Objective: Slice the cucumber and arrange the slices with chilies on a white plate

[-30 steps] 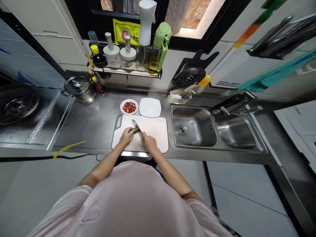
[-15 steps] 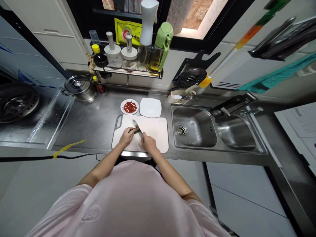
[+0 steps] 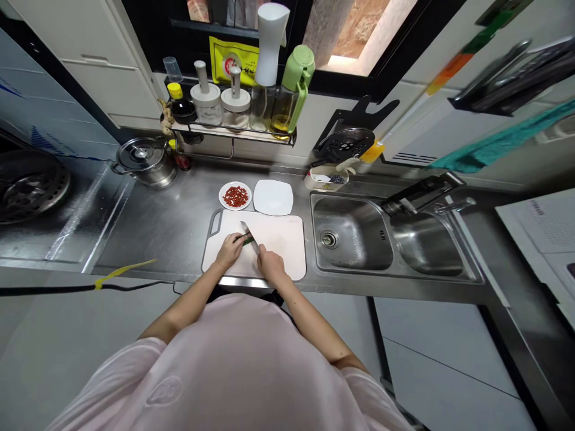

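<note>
A white cutting board (image 3: 287, 242) with a grey handle lies on the steel counter. My right hand (image 3: 271, 264) is closed around the handle of a kitchen knife (image 3: 250, 233), whose blade points away and to the left. My left hand (image 3: 229, 250) has its fingers curled on a slim dark green vegetable (image 3: 247, 239), pressed against the board. The blade crosses the vegetable just right of my left fingertips; whether it has cut in, I cannot tell. Behind the board stand a plate of chopped red pieces (image 3: 235, 196) and a white squarish plate (image 3: 273, 197).
A double sink (image 3: 353, 233) with a faucet (image 3: 453, 206) is to the right. A lidded steel pot (image 3: 146, 161) stands back left, near the stove (image 3: 31, 185). Above the counter, a wall rack (image 3: 233, 130) carries jars and an oil bottle (image 3: 294, 90).
The view has shifted very slightly. Both hands, the knife and the green vegetable stay in nearly the same place on the board.
</note>
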A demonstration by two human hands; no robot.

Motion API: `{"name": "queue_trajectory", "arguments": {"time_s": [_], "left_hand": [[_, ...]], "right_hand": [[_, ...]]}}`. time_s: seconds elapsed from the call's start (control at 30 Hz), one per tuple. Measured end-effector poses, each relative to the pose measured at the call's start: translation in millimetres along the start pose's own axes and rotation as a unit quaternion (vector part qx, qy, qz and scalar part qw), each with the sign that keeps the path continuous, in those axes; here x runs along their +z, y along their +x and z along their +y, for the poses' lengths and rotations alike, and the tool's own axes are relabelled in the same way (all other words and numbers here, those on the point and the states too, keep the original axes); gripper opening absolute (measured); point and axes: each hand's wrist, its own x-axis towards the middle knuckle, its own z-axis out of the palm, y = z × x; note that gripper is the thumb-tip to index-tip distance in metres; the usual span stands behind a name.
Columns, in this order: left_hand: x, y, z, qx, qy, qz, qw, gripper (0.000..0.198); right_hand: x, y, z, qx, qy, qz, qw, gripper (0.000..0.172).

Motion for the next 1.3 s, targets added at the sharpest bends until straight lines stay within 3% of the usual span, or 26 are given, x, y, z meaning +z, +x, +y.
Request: {"name": "queue_trajectory", "arguments": {"time_s": [0.47,1.3], "left_hand": [[1.4,-0.2,-2.8,0.0,-0.013,0.001,1.0,0.034],[4.9,-1.7,-8.1,0.023,-0.01,0.012,1.0,0.035]], "right_hand": [[7.3,-23.4,12.3,-0.009,0.0,-0.034,0.999,0.025],[-2.9,28.9,-9.1,-0.041,-0.024,0.006,0.999,0.029]]}}
